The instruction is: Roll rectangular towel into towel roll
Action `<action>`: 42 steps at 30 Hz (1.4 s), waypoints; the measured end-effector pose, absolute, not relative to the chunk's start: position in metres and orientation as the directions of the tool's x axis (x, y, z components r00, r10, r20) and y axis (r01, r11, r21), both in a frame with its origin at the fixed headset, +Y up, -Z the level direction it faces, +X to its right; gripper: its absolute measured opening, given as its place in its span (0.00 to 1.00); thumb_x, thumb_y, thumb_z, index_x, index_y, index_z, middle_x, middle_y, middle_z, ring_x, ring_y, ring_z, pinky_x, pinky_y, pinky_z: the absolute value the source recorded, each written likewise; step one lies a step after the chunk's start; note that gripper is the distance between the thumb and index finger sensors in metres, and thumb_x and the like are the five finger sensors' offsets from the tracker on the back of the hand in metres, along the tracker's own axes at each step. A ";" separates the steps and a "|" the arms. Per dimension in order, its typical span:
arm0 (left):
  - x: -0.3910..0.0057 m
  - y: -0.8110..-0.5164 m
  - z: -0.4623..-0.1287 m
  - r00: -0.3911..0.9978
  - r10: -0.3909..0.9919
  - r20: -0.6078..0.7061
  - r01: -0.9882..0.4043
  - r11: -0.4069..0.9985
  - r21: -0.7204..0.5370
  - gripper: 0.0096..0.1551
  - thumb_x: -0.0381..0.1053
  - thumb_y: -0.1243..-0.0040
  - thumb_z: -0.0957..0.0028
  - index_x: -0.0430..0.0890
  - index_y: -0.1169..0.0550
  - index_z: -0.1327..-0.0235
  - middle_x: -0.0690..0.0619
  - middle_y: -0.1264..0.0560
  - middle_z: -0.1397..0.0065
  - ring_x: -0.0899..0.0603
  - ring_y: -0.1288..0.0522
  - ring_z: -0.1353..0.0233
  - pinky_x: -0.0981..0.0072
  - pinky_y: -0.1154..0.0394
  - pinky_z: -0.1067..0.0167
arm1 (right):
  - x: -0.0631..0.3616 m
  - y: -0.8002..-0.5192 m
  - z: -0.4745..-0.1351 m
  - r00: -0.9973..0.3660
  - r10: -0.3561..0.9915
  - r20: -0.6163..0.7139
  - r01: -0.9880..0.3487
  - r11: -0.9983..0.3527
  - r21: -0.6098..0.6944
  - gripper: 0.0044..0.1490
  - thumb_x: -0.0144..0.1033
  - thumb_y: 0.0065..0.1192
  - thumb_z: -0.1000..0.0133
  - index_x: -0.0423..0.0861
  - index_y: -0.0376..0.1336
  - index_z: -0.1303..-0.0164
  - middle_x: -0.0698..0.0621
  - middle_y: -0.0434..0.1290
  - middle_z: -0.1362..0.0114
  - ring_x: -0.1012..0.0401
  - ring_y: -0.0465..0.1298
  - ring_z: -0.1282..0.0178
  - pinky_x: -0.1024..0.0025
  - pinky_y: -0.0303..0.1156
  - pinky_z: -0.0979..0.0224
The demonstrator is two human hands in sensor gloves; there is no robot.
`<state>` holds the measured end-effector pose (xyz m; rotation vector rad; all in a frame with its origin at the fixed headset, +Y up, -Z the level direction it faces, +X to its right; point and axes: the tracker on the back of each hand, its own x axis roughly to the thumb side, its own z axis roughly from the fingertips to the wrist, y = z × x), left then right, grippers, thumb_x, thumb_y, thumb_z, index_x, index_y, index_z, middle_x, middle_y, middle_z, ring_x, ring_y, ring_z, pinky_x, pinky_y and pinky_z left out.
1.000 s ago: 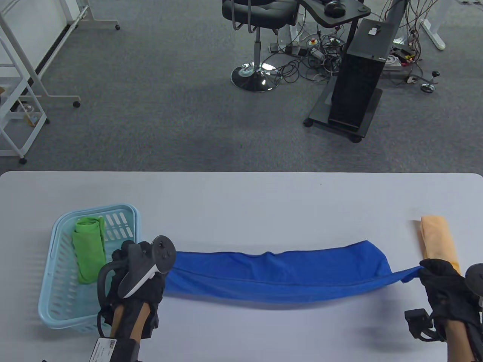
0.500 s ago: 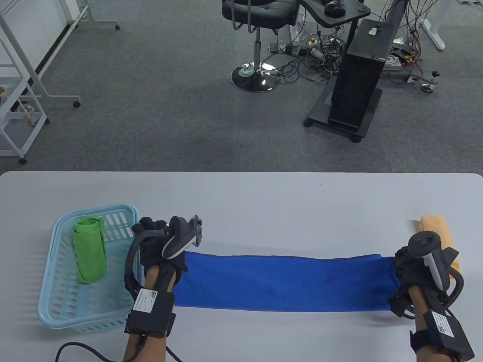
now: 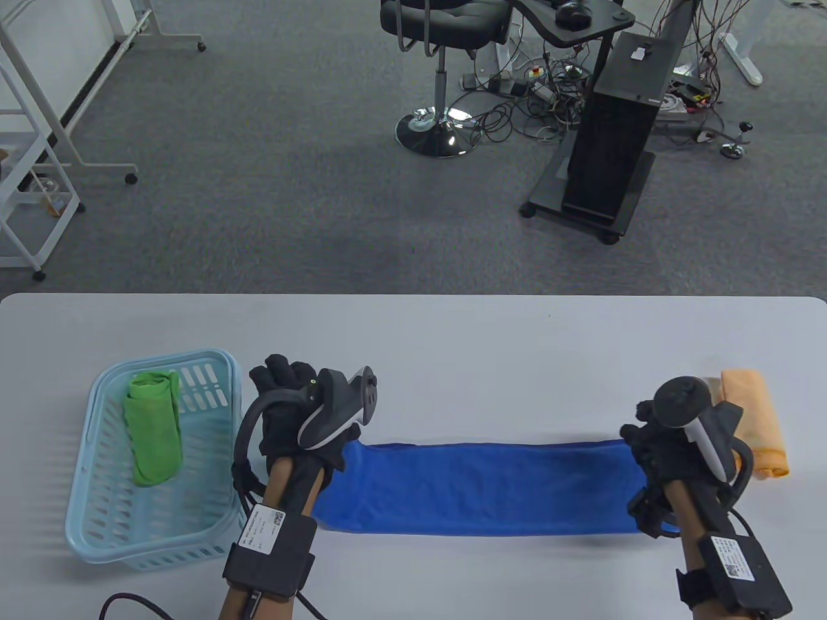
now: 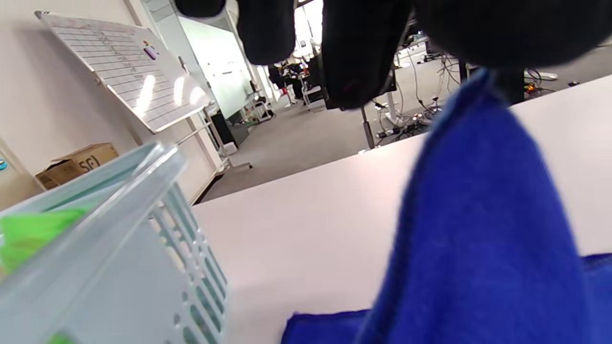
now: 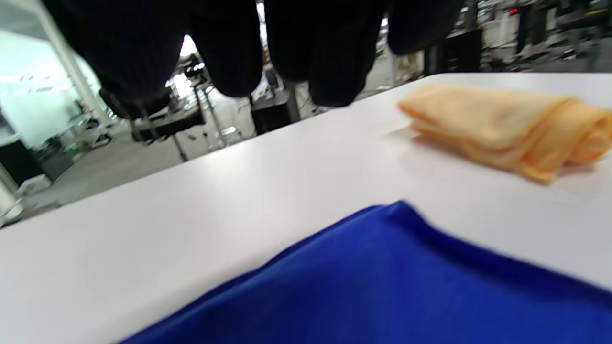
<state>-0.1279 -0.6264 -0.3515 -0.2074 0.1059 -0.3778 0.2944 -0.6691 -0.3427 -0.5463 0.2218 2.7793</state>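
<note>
A blue towel (image 3: 491,484), folded into a long strip, lies flat across the near part of the white table (image 3: 452,349). My left hand (image 3: 291,413) is at its left end. In the left wrist view a part of the towel (image 4: 478,215) rises to the gloved fingers (image 4: 358,57) and is held there. My right hand (image 3: 652,445) is over the towel's right end. In the right wrist view its fingers (image 5: 330,57) hang free above the towel (image 5: 382,286), with table showing between them.
A light blue basket (image 3: 97,516) stands at the left with a rolled green towel (image 3: 154,426) in it, close beside my left hand. A rolled orange towel (image 3: 756,420) lies just right of my right hand. The table's far half is bare.
The towel was stretched in the air between both hands and now lies on the table. Both hands have moved forward and inward, and the strip looks shorter.
</note>
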 end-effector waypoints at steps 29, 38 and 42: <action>0.012 -0.751 -0.295 0.969 0.099 0.228 -0.028 0.955 -0.294 0.32 0.63 0.33 0.64 0.58 0.19 0.43 0.50 0.21 0.45 0.37 0.26 0.37 0.35 0.35 0.35 | 0.140 -0.760 -0.394 -0.978 0.185 -0.097 -0.207 -0.924 0.321 0.41 0.43 0.67 0.61 0.56 0.63 0.33 0.48 0.53 0.22 0.49 0.59 0.23 0.41 0.51 0.21; 0.027 -0.773 -0.299 0.961 -0.014 0.277 0.094 0.956 -0.279 0.22 0.51 0.31 0.61 0.57 0.16 0.51 0.50 0.21 0.42 0.37 0.26 0.36 0.35 0.35 0.34 | 0.137 -0.772 -0.396 -0.996 0.072 -0.058 -0.089 -0.917 0.389 0.28 0.45 0.72 0.65 0.53 0.72 0.54 0.50 0.61 0.29 0.51 0.64 0.30 0.43 0.54 0.24; 0.014 -0.740 -0.301 0.967 0.014 0.253 0.046 0.972 -0.230 0.22 0.50 0.34 0.60 0.60 0.17 0.50 0.50 0.22 0.38 0.36 0.29 0.32 0.34 0.37 0.32 | 0.166 -0.746 -0.390 -0.939 0.279 -0.201 -0.337 -0.866 0.370 0.27 0.44 0.69 0.62 0.55 0.69 0.51 0.44 0.69 0.31 0.50 0.75 0.34 0.40 0.60 0.26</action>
